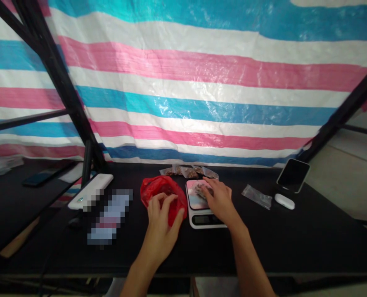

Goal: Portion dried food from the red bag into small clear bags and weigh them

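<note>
My left hand (161, 229) is over the mouth of a red plastic bag (177, 192), its fingers apart and curved down. What lies deep in the bag is mostly hidden. To the right stands a white kitchen scale (192, 222) with a dark display at its front. On its glossy plate lies a small clear plastic bag (198, 189) with brownish bits inside. My right hand (222, 202) grips this bag at its right side, partly covering the scale. Behind the scale, several small filled bags (189, 172) lie in a row.
Flat clear bags (257, 197), a white oval case (284, 201) and a propped dark-screened device (293, 175) are on the right. A white power bank (93, 189) and a blurred-out flat object (110, 218) lie left. Striped sheeting (202, 99) and black frame bars (59, 82) rise around the black table.
</note>
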`<state>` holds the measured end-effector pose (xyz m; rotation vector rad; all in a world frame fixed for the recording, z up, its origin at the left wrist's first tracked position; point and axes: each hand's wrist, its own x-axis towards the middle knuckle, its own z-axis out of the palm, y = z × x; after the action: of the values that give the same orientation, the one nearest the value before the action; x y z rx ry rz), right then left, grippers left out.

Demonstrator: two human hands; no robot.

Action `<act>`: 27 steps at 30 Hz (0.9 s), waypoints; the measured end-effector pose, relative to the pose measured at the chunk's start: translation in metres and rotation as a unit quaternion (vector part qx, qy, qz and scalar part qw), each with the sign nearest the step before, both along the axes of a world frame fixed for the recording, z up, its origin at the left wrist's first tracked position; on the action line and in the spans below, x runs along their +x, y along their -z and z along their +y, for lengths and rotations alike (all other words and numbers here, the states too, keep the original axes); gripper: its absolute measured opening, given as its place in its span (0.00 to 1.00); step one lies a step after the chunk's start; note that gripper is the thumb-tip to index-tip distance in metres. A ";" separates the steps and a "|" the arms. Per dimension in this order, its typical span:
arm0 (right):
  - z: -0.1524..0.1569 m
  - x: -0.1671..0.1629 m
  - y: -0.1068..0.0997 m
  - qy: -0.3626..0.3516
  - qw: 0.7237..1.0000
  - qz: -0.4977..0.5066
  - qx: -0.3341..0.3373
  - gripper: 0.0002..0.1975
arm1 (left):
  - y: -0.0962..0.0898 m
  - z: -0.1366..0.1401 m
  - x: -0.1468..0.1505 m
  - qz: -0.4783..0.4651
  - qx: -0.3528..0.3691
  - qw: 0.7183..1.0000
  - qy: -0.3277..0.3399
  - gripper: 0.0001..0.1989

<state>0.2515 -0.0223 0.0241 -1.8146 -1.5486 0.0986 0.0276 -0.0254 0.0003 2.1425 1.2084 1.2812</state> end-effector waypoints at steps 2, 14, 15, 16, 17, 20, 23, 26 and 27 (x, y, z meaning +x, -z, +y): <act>0.001 0.001 -0.001 0.041 0.997 0.020 0.054 0.19 | 0.001 0.000 0.000 0.019 0.013 1.000 0.001 0.14; 0.005 0.014 -0.002 0.152 0.965 0.106 0.187 0.21 | 0.005 -0.005 -0.001 0.066 0.072 0.995 -0.005 0.10; 0.005 0.014 -0.002 0.152 0.965 0.107 0.185 0.21 | 0.005 -0.005 -0.003 0.065 0.075 0.995 -0.007 0.10; 0.004 0.015 -0.002 0.153 0.965 0.109 0.183 0.21 | 0.005 -0.005 -0.004 0.065 0.077 0.995 -0.008 0.10; 0.004 0.015 -0.003 0.154 0.965 0.111 0.181 0.21 | 0.005 -0.006 -0.005 0.065 0.078 0.995 -0.009 0.10; 0.004 0.017 -0.003 0.154 0.966 0.116 0.174 0.21 | 0.005 -0.007 -0.008 0.063 0.081 0.995 -0.009 0.10; 0.005 0.016 -0.003 0.146 0.968 0.113 0.167 0.21 | 0.003 -0.008 -0.010 0.055 0.089 0.994 -0.008 0.09; 0.007 0.012 -0.003 0.132 0.974 0.098 0.158 0.20 | -0.001 -0.008 -0.013 0.038 0.096 0.995 -0.013 0.08; 0.007 0.010 -0.004 0.127 0.976 0.091 0.152 0.20 | -0.002 -0.008 -0.013 0.029 0.099 0.995 -0.017 0.08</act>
<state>0.2617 -0.0149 0.0278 -1.6897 -1.1275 -0.0873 0.0144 -0.0333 0.0028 2.3219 1.1895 1.4142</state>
